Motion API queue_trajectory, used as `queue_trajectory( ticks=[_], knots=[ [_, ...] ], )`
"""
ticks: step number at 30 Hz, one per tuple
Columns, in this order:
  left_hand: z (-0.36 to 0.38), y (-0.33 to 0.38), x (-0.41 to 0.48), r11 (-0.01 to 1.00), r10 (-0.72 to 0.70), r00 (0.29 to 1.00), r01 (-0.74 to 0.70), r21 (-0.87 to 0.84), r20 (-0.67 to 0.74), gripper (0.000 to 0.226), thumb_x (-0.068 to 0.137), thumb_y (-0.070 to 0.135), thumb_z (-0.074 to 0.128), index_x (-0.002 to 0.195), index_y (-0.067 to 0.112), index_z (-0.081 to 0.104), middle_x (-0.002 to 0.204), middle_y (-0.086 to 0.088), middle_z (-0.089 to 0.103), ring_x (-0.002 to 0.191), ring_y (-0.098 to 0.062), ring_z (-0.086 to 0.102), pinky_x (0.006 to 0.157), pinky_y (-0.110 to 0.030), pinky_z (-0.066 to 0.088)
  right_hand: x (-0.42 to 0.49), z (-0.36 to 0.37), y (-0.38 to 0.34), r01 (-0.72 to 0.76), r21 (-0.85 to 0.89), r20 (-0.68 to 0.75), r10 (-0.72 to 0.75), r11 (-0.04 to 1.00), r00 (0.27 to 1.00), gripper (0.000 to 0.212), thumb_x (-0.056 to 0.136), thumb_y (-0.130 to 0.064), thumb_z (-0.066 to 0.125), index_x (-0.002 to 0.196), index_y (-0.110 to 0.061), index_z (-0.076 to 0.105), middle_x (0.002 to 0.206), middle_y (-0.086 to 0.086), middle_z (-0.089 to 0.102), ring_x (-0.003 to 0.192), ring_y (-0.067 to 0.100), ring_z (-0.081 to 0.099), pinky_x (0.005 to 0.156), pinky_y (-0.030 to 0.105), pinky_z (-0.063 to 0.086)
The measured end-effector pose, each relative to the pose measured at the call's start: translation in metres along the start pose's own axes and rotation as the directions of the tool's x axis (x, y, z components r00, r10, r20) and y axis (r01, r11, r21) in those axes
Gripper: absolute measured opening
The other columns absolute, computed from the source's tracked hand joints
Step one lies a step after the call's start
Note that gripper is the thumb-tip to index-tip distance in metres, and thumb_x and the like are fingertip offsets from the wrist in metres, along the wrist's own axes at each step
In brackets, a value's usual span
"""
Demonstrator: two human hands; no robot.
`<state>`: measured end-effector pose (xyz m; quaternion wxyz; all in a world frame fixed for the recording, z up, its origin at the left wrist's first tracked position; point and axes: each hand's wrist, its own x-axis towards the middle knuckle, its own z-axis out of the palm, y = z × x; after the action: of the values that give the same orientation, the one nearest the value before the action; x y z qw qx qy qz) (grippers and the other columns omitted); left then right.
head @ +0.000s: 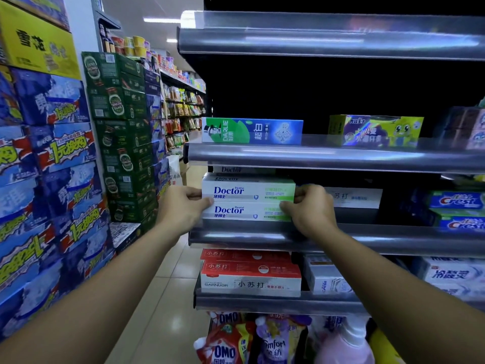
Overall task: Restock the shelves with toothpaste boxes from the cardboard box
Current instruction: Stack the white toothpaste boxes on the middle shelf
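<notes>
Two white and green Doctor toothpaste boxes lie stacked at the left end of the middle shelf, with more Doctor boxes behind them. My left hand grips the left ends of the stacked boxes. My right hand grips their right ends, fingers curled round the box edges. The cardboard box is not in view.
A Darlie box and a yellow children's toothpaste box sit on the shelf above. Crest boxes lie to the right, red Garnier boxes below. Stacked beer cartons wall the aisle's left side. Detergent bags stand at the bottom.
</notes>
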<state>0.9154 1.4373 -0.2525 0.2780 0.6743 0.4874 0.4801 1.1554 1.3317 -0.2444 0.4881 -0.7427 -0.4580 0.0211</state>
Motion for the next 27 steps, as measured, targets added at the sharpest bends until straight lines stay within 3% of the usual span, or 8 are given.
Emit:
queue_trajectory(
  ticks=[5, 8, 10, 14, 18, 22, 24, 27],
  knots=[
    [0.003, 0.004, 0.005, 0.999, -0.030, 0.998, 0.032, 0.041, -0.050, 0.036, 0.087, 0.030, 0.083, 0.115, 0.009, 0.076, 0.076, 0.019, 0.063, 0.067, 0.003, 0.056, 0.051, -0.009, 0.038, 0.004, 0.005, -0.010, -0.016, -0.055, 0.040, 0.018, 0.998, 0.999, 0.025, 0.084, -0.026, 0.082, 0.084, -0.007, 0.066, 0.087, 0.011, 0.069, 0.080, 0.028, 0.067, 0.074, 0.044, 0.059],
    [0.000, 0.008, -0.003, 0.998, -0.035, 0.996, 0.039, 0.042, -0.083, 0.048, 0.086, 0.032, 0.083, 0.127, 0.012, 0.070, 0.109, 0.002, 0.074, 0.082, -0.009, 0.066, 0.073, -0.022, 0.054, 0.000, -0.001, -0.009, 0.016, -0.116, 0.018, -0.014, 0.993, 1.000, 0.027, 0.085, -0.029, 0.077, 0.088, -0.006, 0.064, 0.088, 0.010, 0.065, 0.082, 0.030, 0.065, 0.064, 0.036, 0.051],
    [-0.002, 0.009, -0.016, 0.999, 0.054, 0.982, -0.052, 0.015, -0.182, 0.050, 0.086, 0.030, 0.081, 0.132, 0.018, 0.066, 0.109, 0.005, 0.072, 0.088, -0.009, 0.067, 0.082, -0.030, 0.057, -0.013, -0.012, -0.002, 0.087, -0.126, -0.041, -0.093, 0.988, 0.995, 0.030, 0.086, -0.032, 0.073, 0.104, -0.009, 0.065, 0.097, 0.008, 0.067, 0.090, 0.029, 0.064, 0.072, 0.035, 0.051],
    [0.011, 0.004, -0.071, 0.910, 0.349, 0.884, -0.398, -0.111, -0.309, 0.024, 0.089, 0.018, 0.073, 0.112, 0.021, 0.068, 0.090, 0.012, 0.065, 0.078, -0.001, 0.061, 0.075, -0.021, 0.055, -0.066, -0.042, 0.030, 0.271, -0.076, -0.146, -0.279, 0.960, 0.949, 0.033, 0.086, -0.035, 0.069, 0.114, -0.017, 0.070, 0.088, -0.009, 0.067, 0.083, 0.012, 0.067, 0.080, 0.032, 0.054],
    [0.062, -0.020, -0.151, 0.863, 0.439, 0.894, -0.448, -0.236, -0.093, 0.013, 0.088, 0.007, 0.072, 0.100, 0.014, 0.071, 0.079, 0.011, 0.064, 0.067, 0.004, 0.059, 0.067, -0.014, 0.049, -0.125, -0.064, 0.089, 0.234, -0.023, -0.118, -0.235, 0.972, 0.965, 0.019, 0.083, -0.031, 0.073, 0.099, -0.022, 0.075, 0.076, -0.018, 0.067, 0.066, -0.006, 0.063, 0.072, 0.021, 0.052],
    [0.131, -0.061, -0.222, 0.953, 0.170, 0.945, -0.085, -0.290, 0.281, 0.026, 0.085, 0.008, 0.078, 0.085, 0.032, 0.068, 0.063, 0.005, 0.063, 0.056, -0.001, 0.054, 0.059, -0.019, 0.047, -0.186, -0.064, 0.165, -0.008, -0.006, 0.001, 0.008, 1.000, 1.000, 0.011, 0.084, -0.018, 0.077, 0.093, -0.023, 0.075, 0.075, -0.017, 0.070, 0.063, 0.002, 0.063, 0.069, 0.024, 0.051],
    [0.164, -0.086, -0.252, 0.987, 0.063, 0.877, 0.017, -0.161, 0.475, 0.020, 0.083, 0.017, 0.081, 0.083, 0.033, 0.068, 0.069, 0.003, 0.067, 0.055, 0.000, 0.056, 0.060, -0.024, 0.049, -0.208, -0.062, 0.200, -0.128, -0.057, 0.078, 0.132, 0.990, 0.988, 0.011, 0.084, -0.017, 0.078, 0.091, -0.025, 0.075, 0.076, -0.016, 0.071, 0.063, 0.009, 0.066, 0.067, 0.027, 0.050],
    [0.205, -0.116, -0.292, 0.998, 0.038, 0.761, -0.058, 0.009, 0.647, 0.020, 0.082, 0.029, 0.078, 0.098, 0.033, 0.066, 0.086, 0.017, 0.067, 0.066, -0.001, 0.063, 0.065, -0.032, 0.055, -0.228, -0.063, 0.240, -0.237, -0.140, 0.154, 0.258, 0.961, 0.954, 0.011, 0.081, -0.031, 0.077, 0.088, -0.023, 0.076, 0.072, -0.013, 0.073, 0.065, 0.011, 0.069, 0.067, 0.034, 0.055]
  ],
)
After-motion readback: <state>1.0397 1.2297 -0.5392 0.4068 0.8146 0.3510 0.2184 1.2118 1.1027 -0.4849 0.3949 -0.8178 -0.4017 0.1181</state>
